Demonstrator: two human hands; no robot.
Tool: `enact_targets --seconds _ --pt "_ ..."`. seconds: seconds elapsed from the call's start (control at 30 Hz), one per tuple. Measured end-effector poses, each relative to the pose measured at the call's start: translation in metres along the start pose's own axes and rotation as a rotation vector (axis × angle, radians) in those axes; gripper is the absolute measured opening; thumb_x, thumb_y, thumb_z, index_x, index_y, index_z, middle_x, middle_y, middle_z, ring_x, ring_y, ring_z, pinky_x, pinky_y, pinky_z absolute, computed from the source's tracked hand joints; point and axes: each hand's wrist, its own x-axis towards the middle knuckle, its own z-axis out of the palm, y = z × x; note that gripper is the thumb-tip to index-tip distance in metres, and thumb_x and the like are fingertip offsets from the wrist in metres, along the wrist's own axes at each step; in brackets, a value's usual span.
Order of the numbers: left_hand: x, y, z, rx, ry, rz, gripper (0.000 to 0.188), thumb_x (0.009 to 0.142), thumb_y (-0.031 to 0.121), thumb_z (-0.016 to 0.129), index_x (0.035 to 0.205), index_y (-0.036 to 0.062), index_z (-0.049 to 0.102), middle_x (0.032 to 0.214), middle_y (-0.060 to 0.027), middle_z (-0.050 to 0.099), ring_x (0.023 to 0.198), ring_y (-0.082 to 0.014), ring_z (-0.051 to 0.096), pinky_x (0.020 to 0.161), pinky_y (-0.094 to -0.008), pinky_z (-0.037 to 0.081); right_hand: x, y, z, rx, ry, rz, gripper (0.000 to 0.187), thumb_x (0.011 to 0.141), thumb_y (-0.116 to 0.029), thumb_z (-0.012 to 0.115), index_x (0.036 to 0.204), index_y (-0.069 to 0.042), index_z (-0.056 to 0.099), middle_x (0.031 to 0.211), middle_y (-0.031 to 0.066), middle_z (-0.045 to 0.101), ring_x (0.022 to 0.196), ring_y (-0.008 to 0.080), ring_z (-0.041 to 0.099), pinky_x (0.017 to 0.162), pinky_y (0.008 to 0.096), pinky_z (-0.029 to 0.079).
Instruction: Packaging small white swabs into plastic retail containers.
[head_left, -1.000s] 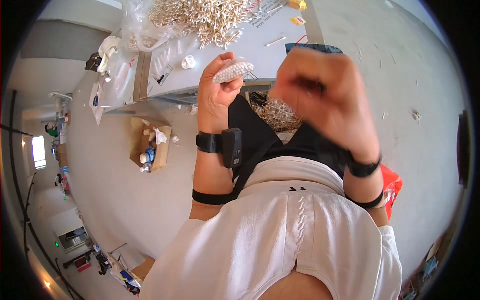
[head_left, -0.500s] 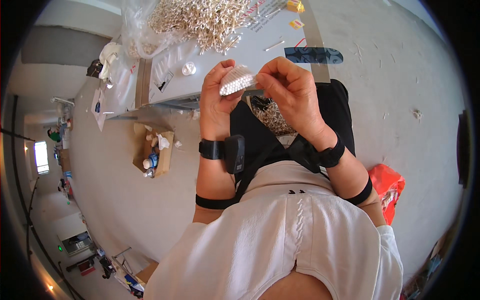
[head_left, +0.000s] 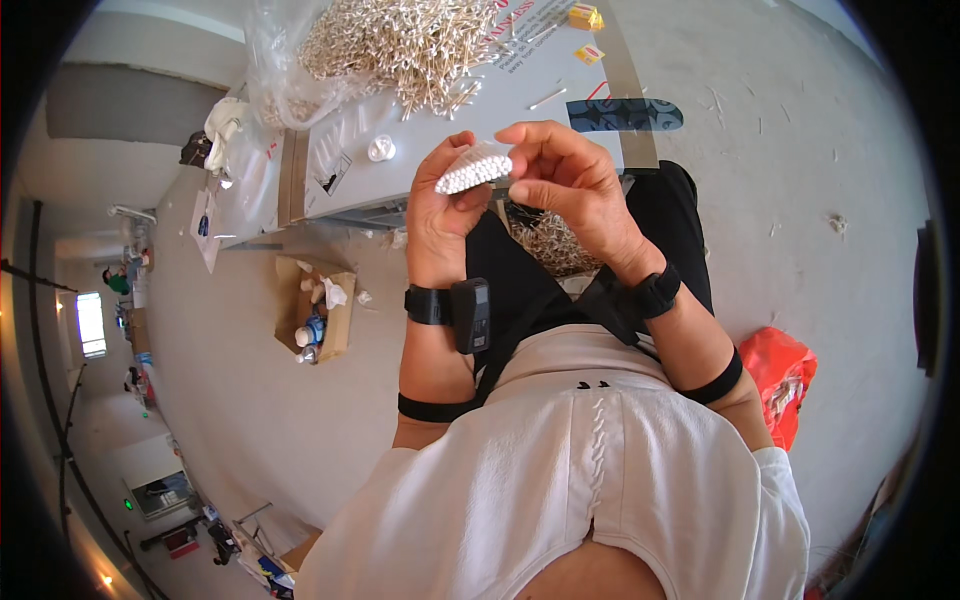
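Note:
My left hand (head_left: 437,215) is closed around a bundle of cotton swabs (head_left: 474,176), held over the near edge of the work surface. Their white tips are packed close together and face me; the sticks behind are mostly hidden. By the bundle's right end is my right hand (head_left: 585,190), its thumb and forefinger parted with nothing visible between them. The forefinger's tip is close to the swabs, and I cannot tell whether it touches them. A large heap of loose cotton swabs (head_left: 400,50) lies beyond my hands.
A clear plastic bag (head_left: 275,70) lies left of the heap. On the work surface (head_left: 420,125) are a small round white container (head_left: 381,148), a stray swab and small yellow boxes (head_left: 586,18). More swabs (head_left: 553,240) lie below my hands. A cardboard box (head_left: 335,300) and red bag (head_left: 778,375) rest on the floor.
My right thumb and forefinger have come apart from their pinch at the bundle's right end. The bundle has turned so its tips face me more squarely. My left hand keeps its hold.

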Motion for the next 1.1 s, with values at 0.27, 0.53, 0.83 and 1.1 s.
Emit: enact_targets --seconds 0.27,0.53,0.83,1.1 --pt "-0.005 -0.017 0.025 0.219 0.213 0.123 0.025 0.082 0.008 0.053 0.104 -0.0002 0.045 0.079 -0.0128 0.058 0.046 -0.0128 0.052 0.032 -0.0177 0.038 0.003 0.011 -0.009 -0.291 -0.033 -0.189 0.039 0.068 0.006 0.072 0.104 -0.010 0.068 0.108 -0.0012 0.051 0.096 0.0079 0.049 0.080 0.0190 0.043" --pt "0.003 -0.016 0.013 0.123 0.069 -0.009 0.025 0.081 0.005 0.053 0.103 -0.0008 0.044 0.079 -0.0133 0.057 0.044 -0.0115 0.050 0.031 -0.0160 0.037 0.004 0.007 -0.008 -0.236 -0.034 -0.128 0.031 0.071 0.006 0.069 0.099 -0.008 0.070 0.105 0.0001 0.053 0.097 0.0097 0.052 0.082 0.0209 0.047" --pt "0.002 -0.016 0.013 0.114 0.093 0.003 0.024 0.080 0.004 0.055 0.101 -0.0003 0.045 0.077 -0.0125 0.058 0.046 -0.0121 0.053 0.031 -0.0155 0.038 0.003 0.006 -0.008 -0.158 -0.034 -0.050 0.031 0.073 0.008 0.067 0.100 -0.007 0.069 0.103 0.0016 0.055 0.095 0.0118 0.055 0.084 0.0231 0.048" --pt "0.004 -0.017 0.008 0.115 0.072 -0.010 0.022 0.080 0.006 0.055 0.100 0.0002 0.047 0.076 -0.0110 0.058 0.049 -0.0135 0.057 0.032 -0.0164 0.041 0.003 0.010 -0.014 -0.169 -0.050 -0.036 0.033 0.072 0.007 0.068 0.102 -0.008 0.069 0.106 0.0019 0.056 0.097 0.0119 0.053 0.087 0.0249 0.045"
